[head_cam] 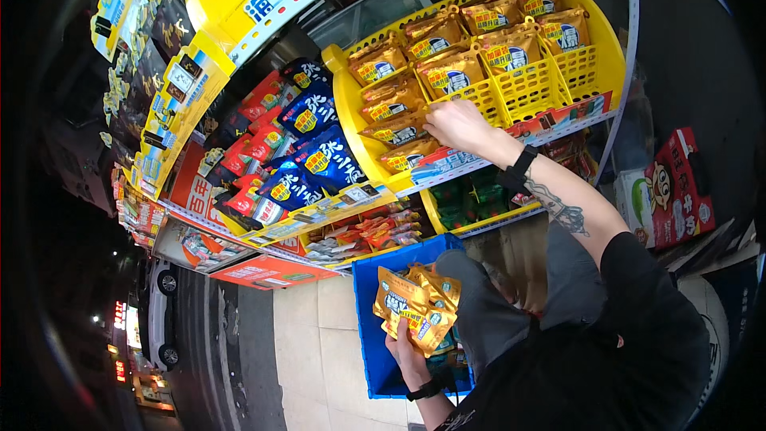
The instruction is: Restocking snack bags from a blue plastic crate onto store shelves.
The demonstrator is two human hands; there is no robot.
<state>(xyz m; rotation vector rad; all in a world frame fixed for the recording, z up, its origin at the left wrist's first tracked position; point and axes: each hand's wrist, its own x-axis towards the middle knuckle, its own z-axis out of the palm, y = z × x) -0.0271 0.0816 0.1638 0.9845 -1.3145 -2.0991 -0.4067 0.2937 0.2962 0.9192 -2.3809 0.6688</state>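
Several gold foil snack packets [419, 305] are in my left hand [407, 350], over a blue plastic crate [374, 371] with more packets inside. My right hand [458, 126] reaches to the front of a yellow perforated plastic basket [353, 126], beside a gold packet [395, 131] in its near-left compartment. The fingers are bent, and whether they grip that packet cannot be told. Other gold packets [452, 75] stand in rows between the basket's dividers. Black bands are on both wrists.
Left of the basket lie blue snack packets [329, 158] and red ones [257, 146]. A lower shelf holds a yellow tray [443, 221] of green packets and more red packets [383, 230]. A red carton [679, 191] stands at right. A white car [164, 317] is on the street.
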